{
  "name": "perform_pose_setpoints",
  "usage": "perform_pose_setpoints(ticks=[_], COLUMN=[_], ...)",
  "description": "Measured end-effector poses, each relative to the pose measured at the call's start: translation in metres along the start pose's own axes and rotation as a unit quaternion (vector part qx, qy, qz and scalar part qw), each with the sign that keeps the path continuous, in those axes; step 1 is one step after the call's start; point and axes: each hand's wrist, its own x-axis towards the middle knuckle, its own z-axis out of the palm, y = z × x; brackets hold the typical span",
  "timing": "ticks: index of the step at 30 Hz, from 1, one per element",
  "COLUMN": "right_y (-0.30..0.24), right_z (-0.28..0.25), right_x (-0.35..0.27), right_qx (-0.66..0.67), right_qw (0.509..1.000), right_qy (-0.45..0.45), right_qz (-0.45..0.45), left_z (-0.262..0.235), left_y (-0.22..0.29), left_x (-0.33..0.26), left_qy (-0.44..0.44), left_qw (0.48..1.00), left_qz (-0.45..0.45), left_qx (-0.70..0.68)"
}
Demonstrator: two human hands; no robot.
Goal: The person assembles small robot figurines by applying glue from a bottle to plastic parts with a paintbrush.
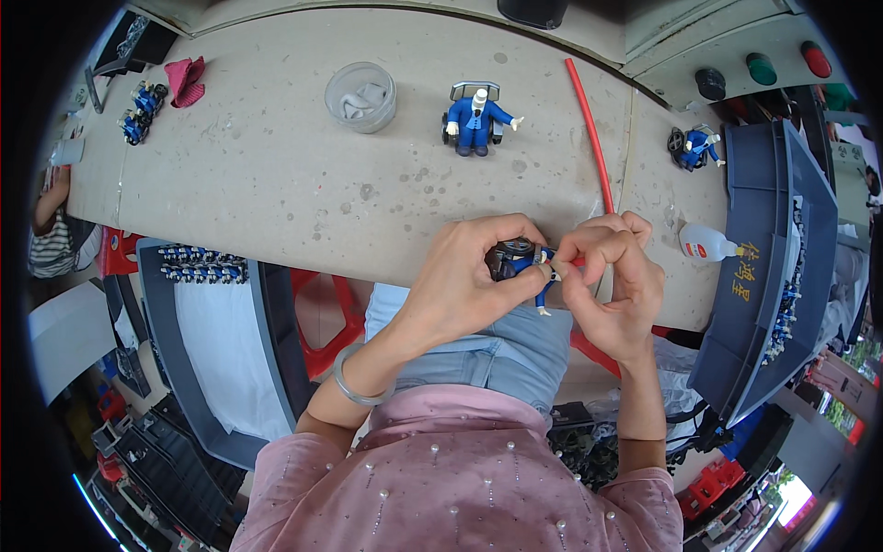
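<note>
Just above my lap, at the table's near edge, my left hand (469, 285) is closed round a small toy figure (520, 260) in blue with a black wheelchair. One of its blue arms with a pale hand points down toward my lap. My right hand (614, 281) pinches with thumb and forefinger close against the figure's pale end. What sits between those fingertips is mostly hidden; a small bit of red shows among them. A similar blue figure in a wheelchair (475, 120) stands upright farther back on the table.
A red rod (589, 129) runs toward my right hand. A clear cup (361, 97) stands behind. At right are a white bottle (705, 243), another figure (696, 147) and a grey bin (759, 184). A left bin (161, 350) holds several figures. Cloth (185, 81) lies far left.
</note>
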Motion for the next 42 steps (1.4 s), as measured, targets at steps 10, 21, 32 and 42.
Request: perform_pose_setpoints(ticks=[10,21,32,42], right_y=[0.003,0.005,0.001,-0.001], right_z=[-0.007,0.001,-0.002,0.005], right_x=[-0.006,-0.007,-0.009,-0.008], right_qx=[0.057,0.081,0.082,0.044], right_qw=[0.995,0.993,0.989,0.995], right_qy=[0.020,0.005,0.058,0.032], right_qz=[0.076,0.086,0.105,0.085], left_z=[-0.001,0.002,0.001,0.005], left_y=[-0.001,-0.001,-0.005,-0.005], left_x=[-0.001,-0.001,-0.002,-0.003], left_qy=[-0.007,0.007,0.004,0.031], left_qw=[1.000,1.000,1.000,0.998], left_qz=[-0.019,0.019,0.008,0.060], left_qx=[-0.022,0.012,-0.015,0.015])
